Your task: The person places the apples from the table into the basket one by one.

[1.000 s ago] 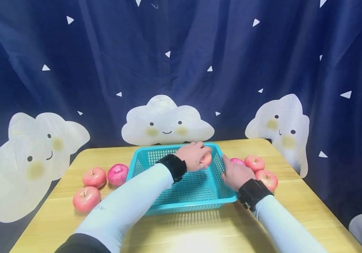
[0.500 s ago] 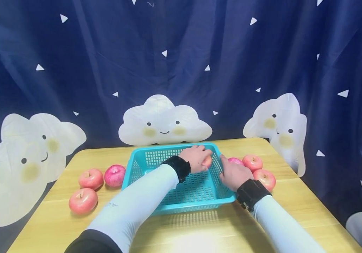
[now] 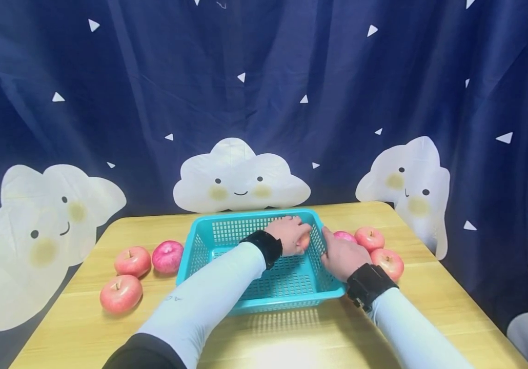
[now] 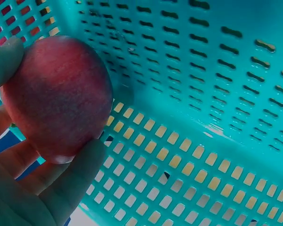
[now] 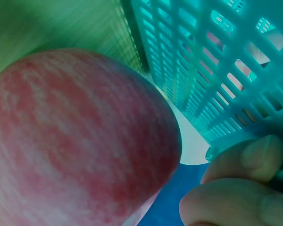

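Observation:
A teal plastic basket (image 3: 287, 298) with slotted walls stands on the table. Inside it, near the right wall, my left hand (image 3: 287, 234) holds a red apple (image 4: 59, 94), thumb and fingers wrapped around its sides. Much of that apple is hidden by the hand in the head view. My right hand (image 3: 344, 254) grips the basket's right rim, thumb on the inner side. In the right wrist view its curled fingers (image 5: 236, 202) show at the basket's slotted wall (image 5: 212, 89). A large apple (image 5: 85, 141) lies just outside that wall.
Left of the basket are two apples (image 3: 133, 261) and a purple-red onion (image 3: 168, 257). Beyond the right hand sit two more apples (image 3: 387, 264) and another purple-red onion (image 3: 344, 236), partly hidden. A dark blue curtain (image 3: 264, 113) hangs behind the wooden table (image 3: 430, 287).
My left hand has moved slightly right and lower in the basket with the apple. My right hand keeps its grip on the rim. The head view has shifted a little.

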### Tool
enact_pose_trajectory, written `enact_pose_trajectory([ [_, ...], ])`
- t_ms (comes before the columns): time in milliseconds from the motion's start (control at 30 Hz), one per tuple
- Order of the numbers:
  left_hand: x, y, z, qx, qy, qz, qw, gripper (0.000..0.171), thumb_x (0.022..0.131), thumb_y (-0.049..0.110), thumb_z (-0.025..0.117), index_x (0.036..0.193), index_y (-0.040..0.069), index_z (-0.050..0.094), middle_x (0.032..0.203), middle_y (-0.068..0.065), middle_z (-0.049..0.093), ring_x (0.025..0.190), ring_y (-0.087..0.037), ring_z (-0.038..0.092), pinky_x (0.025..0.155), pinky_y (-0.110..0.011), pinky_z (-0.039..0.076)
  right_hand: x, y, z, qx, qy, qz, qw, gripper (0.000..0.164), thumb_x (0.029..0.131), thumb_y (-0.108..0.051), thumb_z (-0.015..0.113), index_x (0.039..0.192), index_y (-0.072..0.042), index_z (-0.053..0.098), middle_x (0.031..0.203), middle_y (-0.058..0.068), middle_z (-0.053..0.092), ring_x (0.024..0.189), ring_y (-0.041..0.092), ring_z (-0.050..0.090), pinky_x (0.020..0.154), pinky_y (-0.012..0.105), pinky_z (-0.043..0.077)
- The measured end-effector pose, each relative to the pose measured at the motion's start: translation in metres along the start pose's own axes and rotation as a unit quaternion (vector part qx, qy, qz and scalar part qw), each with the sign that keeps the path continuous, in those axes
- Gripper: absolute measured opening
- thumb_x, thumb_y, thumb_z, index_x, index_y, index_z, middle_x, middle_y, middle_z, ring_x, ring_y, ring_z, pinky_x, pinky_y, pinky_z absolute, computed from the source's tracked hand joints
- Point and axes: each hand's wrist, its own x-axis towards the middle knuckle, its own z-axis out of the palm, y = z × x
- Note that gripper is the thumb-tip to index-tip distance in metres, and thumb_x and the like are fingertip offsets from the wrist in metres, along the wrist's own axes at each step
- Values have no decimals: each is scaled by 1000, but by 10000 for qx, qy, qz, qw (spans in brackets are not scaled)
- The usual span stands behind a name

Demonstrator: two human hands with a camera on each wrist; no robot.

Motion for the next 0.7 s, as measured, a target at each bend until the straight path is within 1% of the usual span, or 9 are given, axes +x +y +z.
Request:
enact_pose_trajectory([
  [133, 5, -3, 9, 13, -61, 79, 9999, 57, 86, 43, 78, 137, 25, 57, 124, -1, 60, 122, -28, 56, 97, -38, 50, 0, 0, 1, 13, -45, 76, 10000, 67, 93, -24, 61, 154, -6, 40, 113, 21, 71, 83, 35, 70, 66, 53, 57],
  [233, 6, -5, 14, 78, -104, 162, 9998, 55, 85, 43, 80, 132, 25, 59, 121, -1, 60, 126, -30, 55, 100, -41, 49, 1, -1, 2, 4, -67, 100, 9999, 68, 93, -25, 61, 154, -7, 39, 113, 20, 71, 85, 35, 70, 67, 53, 57],
  [367, 6, -5, 15, 134, -74, 214, 9997, 52, 84, 41, 81, 128, 25, 61, 116, 0, 61, 120, -25, 59, 102, -40, 48, 2, -1, 3, -21, -49, 72, 10000, 68, 92, -24, 60, 154, -7, 39, 114, 19, 71, 86, 35, 70, 67, 52, 57],
  [533, 5, -4, 14, 102, -37, 308, 9995, 50, 85, 39, 80, 129, 24, 61, 117, -1, 62, 111, -24, 60, 93, -37, 51, 1, -1, 2, -44, -62, 79, 9999, 68, 92, -24, 60, 154, -6, 40, 114, 20, 71, 88, 35, 70, 68, 53, 57],
  [600, 5, -3, 13, 79, -41, 349, 9993, 51, 86, 38, 79, 131, 24, 60, 120, -1, 62, 113, -24, 59, 97, -36, 49, 1, 0, 2, -48, -60, 92, 9999, 67, 92, -24, 60, 154, -7, 40, 113, 19, 71, 88, 36, 70, 68, 53, 57],
  [633, 6, -3, 13, 63, -50, 368, 9993, 51, 87, 37, 78, 132, 24, 60, 121, -1, 62, 115, -24, 58, 101, -36, 47, 1, 0, 2, -46, -56, 92, 9999, 67, 92, -24, 60, 154, -6, 40, 111, 19, 72, 87, 36, 70, 68, 53, 57],
  [700, 6, -3, 13, 5, -55, 375, 9993, 53, 87, 36, 78, 135, 24, 58, 126, -1, 62, 121, -24, 56, 111, -37, 39, 1, 0, 2, -41, -48, 95, 9999, 67, 92, -24, 61, 154, -6, 40, 109, 19, 72, 85, 36, 70, 67, 53, 57],
])
